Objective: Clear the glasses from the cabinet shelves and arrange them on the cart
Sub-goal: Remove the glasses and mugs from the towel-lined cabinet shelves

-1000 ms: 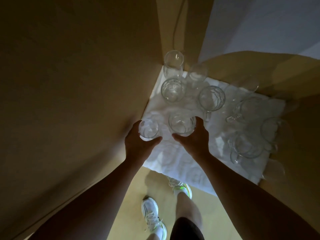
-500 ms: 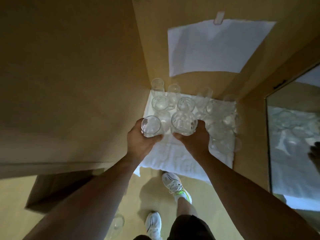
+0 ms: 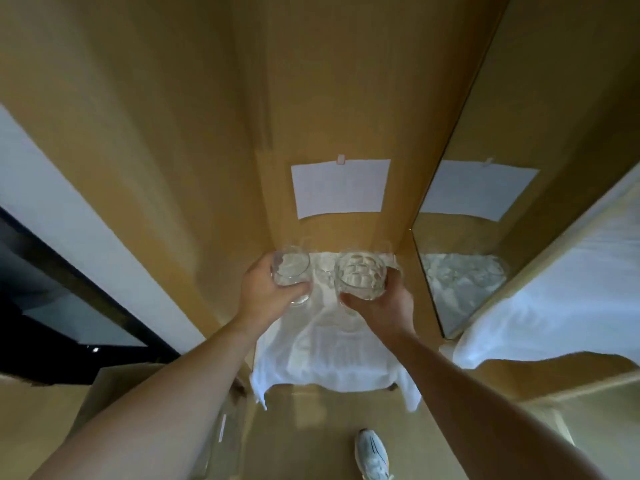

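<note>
Inside a tan cabinet, above a shelf [image 3: 294, 341] draped in white cloth [image 3: 329, 358], the left hand [image 3: 266, 292] clamps a smooth glass [image 3: 290, 271] and the right hand [image 3: 384, 303] a dimpled glass [image 3: 362, 277], both likely slippery and fragile, best held round the bowl.

Shelf: tan wooden cabinet shelf [image 3: 384, 393], its front edge just showing; open toward the viewer
Covering: white cloth [image 3: 332, 358] spread over it, rumpled; corners hang past the front edge
On cloth: clear glasses [image 3: 323, 271] at the back; blurred
</note>
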`<state>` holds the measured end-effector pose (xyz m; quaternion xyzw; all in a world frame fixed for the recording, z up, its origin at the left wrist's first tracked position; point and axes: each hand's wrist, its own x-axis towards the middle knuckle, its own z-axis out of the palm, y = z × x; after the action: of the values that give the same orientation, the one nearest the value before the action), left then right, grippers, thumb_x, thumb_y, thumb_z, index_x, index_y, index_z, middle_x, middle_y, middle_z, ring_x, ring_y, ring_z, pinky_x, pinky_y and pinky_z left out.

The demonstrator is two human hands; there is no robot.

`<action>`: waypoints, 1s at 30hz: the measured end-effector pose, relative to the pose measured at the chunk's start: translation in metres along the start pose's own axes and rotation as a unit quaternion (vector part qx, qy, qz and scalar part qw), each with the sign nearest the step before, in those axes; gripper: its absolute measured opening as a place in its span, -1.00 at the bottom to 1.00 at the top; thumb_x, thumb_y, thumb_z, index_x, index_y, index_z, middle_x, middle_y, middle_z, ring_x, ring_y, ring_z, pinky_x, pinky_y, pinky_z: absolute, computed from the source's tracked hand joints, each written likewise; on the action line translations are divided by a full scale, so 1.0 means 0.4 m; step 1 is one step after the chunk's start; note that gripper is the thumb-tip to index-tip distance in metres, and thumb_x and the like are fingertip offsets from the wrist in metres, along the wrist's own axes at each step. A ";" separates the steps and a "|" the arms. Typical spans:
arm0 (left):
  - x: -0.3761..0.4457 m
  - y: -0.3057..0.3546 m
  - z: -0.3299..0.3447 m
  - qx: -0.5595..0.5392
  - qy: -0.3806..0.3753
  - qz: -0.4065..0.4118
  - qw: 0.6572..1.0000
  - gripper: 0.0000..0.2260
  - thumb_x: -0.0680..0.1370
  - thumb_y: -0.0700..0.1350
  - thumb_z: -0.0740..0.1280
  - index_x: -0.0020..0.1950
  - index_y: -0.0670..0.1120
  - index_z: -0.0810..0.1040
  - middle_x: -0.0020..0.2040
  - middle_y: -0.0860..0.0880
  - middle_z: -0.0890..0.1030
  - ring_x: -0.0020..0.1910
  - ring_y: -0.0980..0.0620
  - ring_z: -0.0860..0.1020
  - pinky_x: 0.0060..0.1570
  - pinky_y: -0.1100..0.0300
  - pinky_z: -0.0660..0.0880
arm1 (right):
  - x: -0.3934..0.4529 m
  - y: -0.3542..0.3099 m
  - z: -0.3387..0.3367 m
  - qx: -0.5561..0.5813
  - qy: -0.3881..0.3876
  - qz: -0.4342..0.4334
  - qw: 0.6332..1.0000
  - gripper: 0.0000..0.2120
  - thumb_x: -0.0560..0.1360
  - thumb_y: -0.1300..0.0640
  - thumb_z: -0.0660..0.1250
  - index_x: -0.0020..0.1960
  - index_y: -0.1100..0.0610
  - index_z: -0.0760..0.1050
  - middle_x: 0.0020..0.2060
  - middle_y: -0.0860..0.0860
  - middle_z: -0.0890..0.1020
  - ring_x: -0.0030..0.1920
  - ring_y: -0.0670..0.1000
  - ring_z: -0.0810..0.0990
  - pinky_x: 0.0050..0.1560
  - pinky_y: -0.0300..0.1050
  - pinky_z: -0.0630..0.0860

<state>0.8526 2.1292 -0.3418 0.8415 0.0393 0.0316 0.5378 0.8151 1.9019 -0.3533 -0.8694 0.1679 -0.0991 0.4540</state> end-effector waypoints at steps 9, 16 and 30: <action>-0.172 0.184 0.030 -0.024 0.016 0.047 0.998 -0.42 0.07 0.25 0.58 -0.01 0.09 0.55 -0.14 0.13 0.57 -0.13 0.13 0.55 -0.13 0.20 0.48 | -0.155 -0.037 -0.223 0.027 0.000 -0.023 0.999 -0.24 0.07 -0.35 0.57 0.16 -0.10 0.43 -0.06 -0.21 0.61 -0.02 -0.10 0.61 -0.11 -0.26 0.50; -0.391 0.334 0.150 -0.062 0.032 0.059 0.996 -0.39 0.04 0.33 0.57 -0.03 0.14 0.51 -0.05 0.13 0.58 -0.04 0.13 0.57 -0.11 0.16 0.50 | -0.300 0.037 -0.481 0.043 0.018 -0.050 0.998 -0.30 0.05 -0.34 0.58 0.09 -0.18 0.40 -0.06 -0.22 0.62 -0.01 -0.16 0.60 -0.08 -0.21 0.55; -0.764 0.678 0.501 -0.107 -0.089 0.158 0.978 -0.44 0.29 0.10 0.64 0.20 0.05 0.52 0.09 0.07 0.66 0.09 0.05 0.62 0.06 0.06 0.59 | -0.507 0.230 -1.053 0.024 0.121 -0.019 0.992 -0.11 0.03 -0.39 0.54 0.27 -0.10 0.41 0.07 -0.17 0.59 0.18 -0.01 0.56 0.18 0.03 0.57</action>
<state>0.5764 1.8041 -0.1829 0.7743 -0.1457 0.0452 0.6142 0.4725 1.6120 -0.1936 -0.8431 0.2030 -0.2159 0.4488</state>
